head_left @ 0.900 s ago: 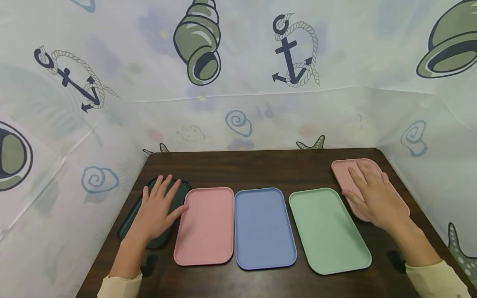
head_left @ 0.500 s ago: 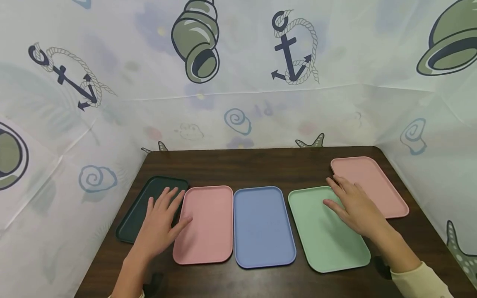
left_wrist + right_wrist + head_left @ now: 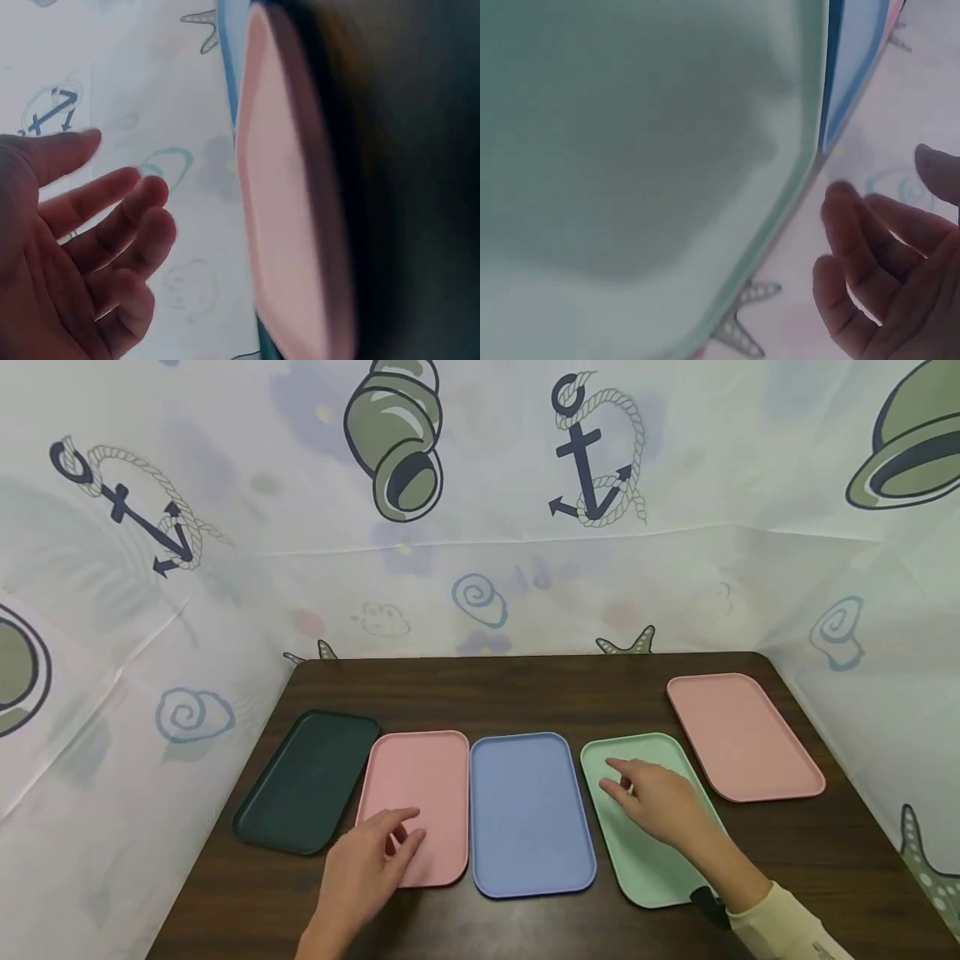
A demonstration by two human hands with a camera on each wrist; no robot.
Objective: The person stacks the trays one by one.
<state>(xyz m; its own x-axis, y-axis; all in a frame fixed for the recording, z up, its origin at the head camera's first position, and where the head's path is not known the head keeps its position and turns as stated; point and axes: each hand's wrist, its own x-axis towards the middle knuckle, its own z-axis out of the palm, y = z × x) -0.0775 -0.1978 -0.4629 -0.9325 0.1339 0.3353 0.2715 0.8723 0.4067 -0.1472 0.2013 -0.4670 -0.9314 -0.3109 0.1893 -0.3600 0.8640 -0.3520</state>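
Observation:
My left hand (image 3: 367,864) hovers over the lower left part of a pink tray (image 3: 427,777), fingers loosely bent and nothing between them. In the left wrist view that same pink tray (image 3: 281,187) stands apart from the relaxed fingers (image 3: 142,210). Over a light green tray (image 3: 637,868) hangs my right hand (image 3: 660,802), its index finger reaching left and the others loosely curled. The right wrist view has a gap between the hand (image 3: 892,277) and the green tray (image 3: 645,172), which carries a soft shadow. Neither hand holds anything.
A blue tray (image 3: 532,818) lies between the pink and green ones. At far left is a dark green tray (image 3: 307,781), and a second pink tray (image 3: 746,735) lies at the back right. All rest on a dark wooden table (image 3: 525,689) before a printed cloth (image 3: 495,460).
My left hand has come off the dark green tray, moving right and toward me. My right hand has moved left from the far pink tray to above the light green one. The trays stayed put.

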